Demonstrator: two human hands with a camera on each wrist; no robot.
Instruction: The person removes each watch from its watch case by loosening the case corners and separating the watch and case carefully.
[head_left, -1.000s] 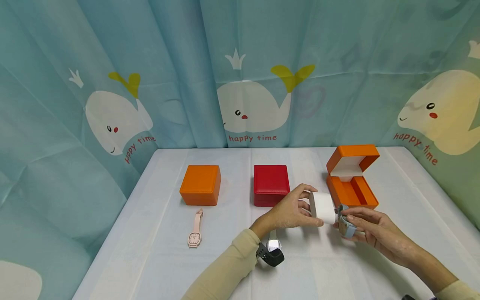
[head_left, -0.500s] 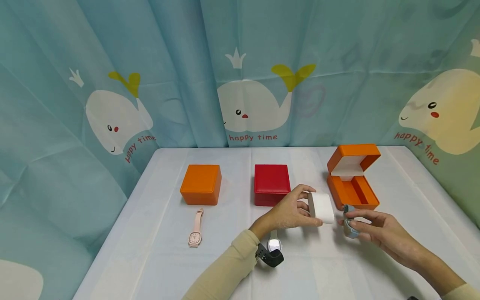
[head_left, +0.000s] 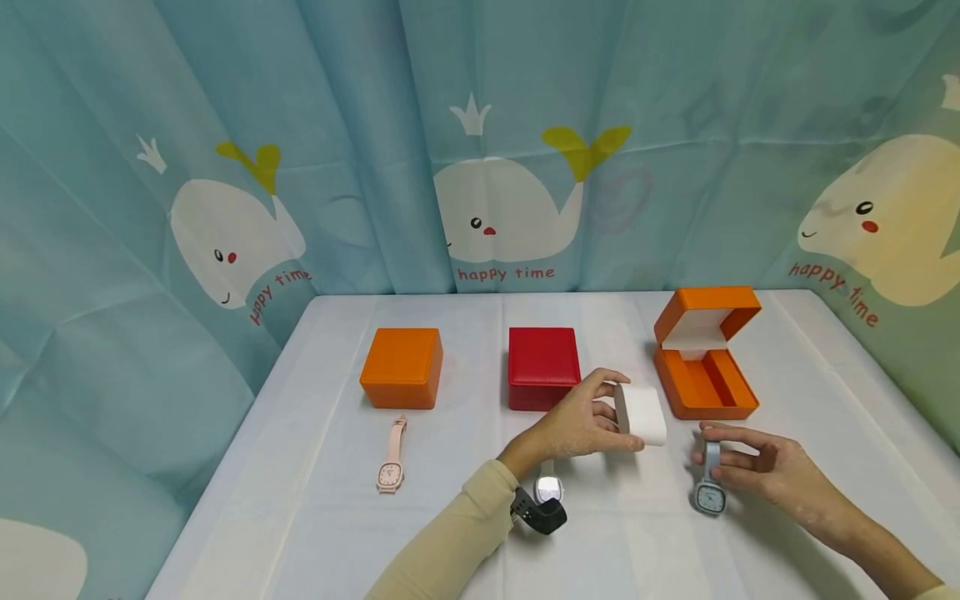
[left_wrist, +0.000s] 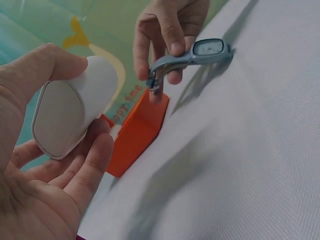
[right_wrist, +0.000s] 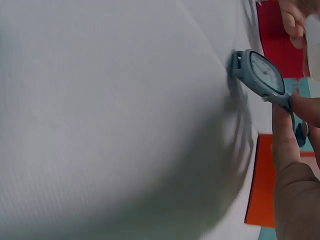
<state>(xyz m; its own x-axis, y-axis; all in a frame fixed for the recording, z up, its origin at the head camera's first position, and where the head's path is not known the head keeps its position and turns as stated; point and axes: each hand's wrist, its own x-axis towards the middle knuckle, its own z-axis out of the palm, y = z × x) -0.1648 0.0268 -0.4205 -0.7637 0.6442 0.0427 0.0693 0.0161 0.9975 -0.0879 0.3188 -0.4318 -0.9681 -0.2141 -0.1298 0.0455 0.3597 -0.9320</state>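
Note:
A white, rounded watch pillow (head_left: 642, 414) is gripped between the thumb and fingers of my left hand (head_left: 581, 417), above the table right of the red box. My right hand (head_left: 780, 479) pinches a blue wristwatch (head_left: 709, 492) by its strap, below the open orange box (head_left: 701, 385). The watch's face (left_wrist: 208, 48) hangs toward the near side, close over the white cloth. In the right wrist view the blue watch (right_wrist: 264, 75) shows its dial, with thumb and finger on the strap. A watch with a pale strap (head_left: 548, 486) lies partly behind the left wrist.
A closed red box (head_left: 543, 367) stands at the middle back, a closed orange box (head_left: 402, 367) to its left. A pink wristwatch (head_left: 391, 457) lies before that orange box. A blue whale-print curtain (head_left: 360, 150) borders the white table (head_left: 315, 517).
My right hand has drawn the blue watch away from the white pillow, rightward and nearer, and the watch now hangs straightened. My left hand with the pillow has barely moved.

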